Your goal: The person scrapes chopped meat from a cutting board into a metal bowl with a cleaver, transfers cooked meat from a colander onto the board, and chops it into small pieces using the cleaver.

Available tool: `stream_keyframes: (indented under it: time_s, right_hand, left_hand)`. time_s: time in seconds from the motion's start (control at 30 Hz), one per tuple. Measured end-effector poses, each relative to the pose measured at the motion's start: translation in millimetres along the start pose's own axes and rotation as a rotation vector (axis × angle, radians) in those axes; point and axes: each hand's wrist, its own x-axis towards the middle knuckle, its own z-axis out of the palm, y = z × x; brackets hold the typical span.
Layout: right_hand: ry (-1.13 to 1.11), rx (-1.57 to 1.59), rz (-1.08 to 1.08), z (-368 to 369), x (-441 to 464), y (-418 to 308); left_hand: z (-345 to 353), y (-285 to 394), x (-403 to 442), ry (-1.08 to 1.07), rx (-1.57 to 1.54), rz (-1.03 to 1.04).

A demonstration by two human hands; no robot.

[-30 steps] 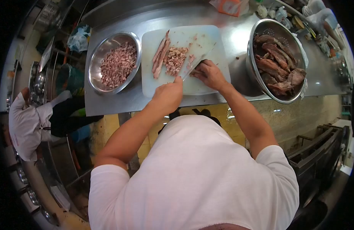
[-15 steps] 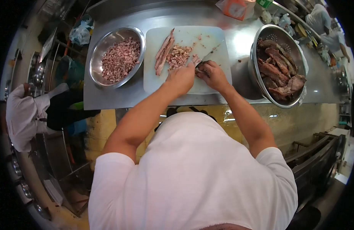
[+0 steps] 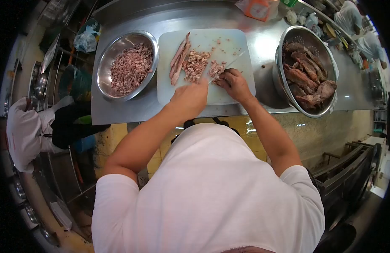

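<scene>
Work with meat on a steel counter [image 3: 195, 17], seen from above. The left hand [image 3: 189, 99], slightly blurred, has its grip closed around the handle of a knife [image 3: 237, 58]; the pale blade slants from the fist toward the far right, across a white cutting board [image 3: 237, 40]. The right hand [image 3: 236, 85] lies just right of the blade, its fingers bent and its grip closed on a piece of meat [image 3: 218, 81], largely hidden beneath the fingertips.

The board bears further meat in three groups. Long strips [image 3: 179, 61] lie on the left, running from near to far; a chopped pile [image 3: 196, 66] lies just right of them; a smaller cut heap [image 3: 216, 68] lies between that pile and the right hand, close to the blade. Scattered scraps dot the far right part of the board.

To the left of the board, a steel bowl [image 3: 103, 76] holds diced meat [image 3: 133, 68]. Well to the right, a steel colander [image 3: 304, 36], perforated on its far wall, holds large dark pieces [image 3: 307, 71]. An orange object [image 3: 259, 9] in clear plastic sits at the far side. Beyond the counter, one person [image 3: 28, 135] in white appears at left.
</scene>
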Motion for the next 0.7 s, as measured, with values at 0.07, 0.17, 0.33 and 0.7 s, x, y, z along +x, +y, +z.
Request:
stream_keyframes:
  time_s: [0.07, 0.17, 0.33, 0.7]
  right_hand:
    - [0.023, 0.004, -0.033, 4, -6, -6]
    - [-0.009, -0.027, 0.009, 1, -4, -4]
    - [0.030, -0.052, -0.013, 0, -1, -4]
    - [0.063, -0.006, 0.002, -1, -8, -3]
  left_hand:
    - [17, -4, 0, -0.033, -0.037, -0.048]
    - [29, -6, 34, 0.080, -0.078, -0.022]
    - [-11, 0, -6, -0.058, -0.028, -0.001]
    - [10, -3, 13, -0.020, 0.015, 0.020]
